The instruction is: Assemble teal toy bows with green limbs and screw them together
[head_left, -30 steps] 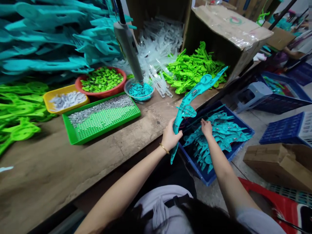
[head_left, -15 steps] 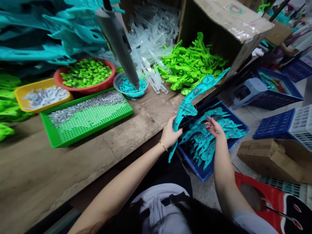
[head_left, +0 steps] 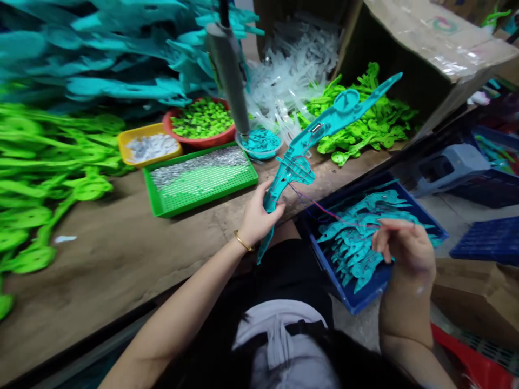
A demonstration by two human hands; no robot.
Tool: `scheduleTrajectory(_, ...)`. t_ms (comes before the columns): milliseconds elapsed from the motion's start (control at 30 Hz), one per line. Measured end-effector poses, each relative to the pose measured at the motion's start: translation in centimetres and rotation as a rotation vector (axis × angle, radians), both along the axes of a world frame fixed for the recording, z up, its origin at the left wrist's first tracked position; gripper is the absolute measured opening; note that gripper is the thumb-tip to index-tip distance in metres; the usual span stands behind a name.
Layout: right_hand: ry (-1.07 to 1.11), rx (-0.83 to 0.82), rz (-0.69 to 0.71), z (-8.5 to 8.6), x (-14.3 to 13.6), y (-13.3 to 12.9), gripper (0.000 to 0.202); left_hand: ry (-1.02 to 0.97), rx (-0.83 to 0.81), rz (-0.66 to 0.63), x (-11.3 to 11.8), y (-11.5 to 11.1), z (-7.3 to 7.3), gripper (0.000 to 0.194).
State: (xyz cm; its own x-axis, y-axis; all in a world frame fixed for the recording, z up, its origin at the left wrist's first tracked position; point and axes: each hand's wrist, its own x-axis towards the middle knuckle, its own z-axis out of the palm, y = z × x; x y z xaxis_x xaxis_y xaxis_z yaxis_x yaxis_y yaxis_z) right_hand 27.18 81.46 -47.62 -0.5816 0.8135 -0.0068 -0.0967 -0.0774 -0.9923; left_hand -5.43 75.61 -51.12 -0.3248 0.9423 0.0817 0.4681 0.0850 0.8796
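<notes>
My left hand (head_left: pixel 259 216) is wrapped round the lower part of a long turquoise plastic piece (head_left: pixel 312 135), which slants up to the right above the bench edge. Thin red and blue wires (head_left: pixel 320 208) run from the piece toward my right hand (head_left: pixel 405 248). The fingers of my right hand are pinched at the far end of the wires, over the blue crate (head_left: pixel 348 302). Many similar turquoise pieces (head_left: pixel 365 227) lie heaped in that crate.
On the wooden bench (head_left: pixel 121 259) stand a green tray (head_left: pixel 203 189), a yellow tray (head_left: pixel 148 143), a red bowl (head_left: pixel 198 121) and a clear bowl (head_left: pixel 259 143). A grey screwdriver (head_left: pixel 231 75) hangs above. Green parts (head_left: pixel 357 129) spill from a cardboard box (head_left: pixel 446 43).
The view has turned left. The turquoise piece has moved away from the crate, over the bench edge. My right hand has drawn back to the right, with the wires stretched toward it.
</notes>
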Motion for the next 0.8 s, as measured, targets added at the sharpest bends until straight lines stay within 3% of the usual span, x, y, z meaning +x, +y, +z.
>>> scheduleTrajectory(67,-0.011,0.065,0.315,1.3,-4.1,-3.2,0.034,0.079,-0.003,0.064,-1.7,-1.5,0.4,0.051)
scheduleTrajectory(133,-0.068,0.254,0.570,2.4,-8.8,-6.3,0.034,0.136,-0.018,0.093,-3.4,-3.3,0.8,0.048)
scheduleTrajectory(233,-0.142,0.766,0.783,3.6,-15.3,-8.9,0.040,0.229,-0.063,0.091,-6.0,-6.5,1.7,0.048)
scheduleTrajectory(300,-0.186,0.995,0.685,3.7,-19.0,-8.6,0.039,0.297,-0.115,0.081,-7.5,-9.0,2.4,0.048)
scheduleTrajectory(433,-0.474,1.188,0.244,2.0,-25.8,-6.1,0.026,0.364,-0.180,0.100,-9.2,-13.1,3.7,0.046)
scheduleTrajectory(533,-0.600,1.366,0.304,0.4,-29.3,-5.5,0.022,0.374,-0.222,0.116,-9.8,-14.3,3.7,0.048)
scheduleTrajectory(600,-0.549,1.377,0.377,-0.3,-30.2,-5.4,0.022,0.371,-0.258,0.101,-10.5,-14.4,3.2,0.049)
scheduleTrajectory(667,-0.421,1.280,0.403,-0.8,-30.2,-5.0,0.022,0.366,-0.299,0.048,-11.4,-14.0,2.8,0.049)
scheduleTrajectory(800,-0.201,0.761,0.277,-1.6,-29.0,-2.6,0.019,0.525,-0.385,-0.024,-12.8,-13.8,3.2,0.051)
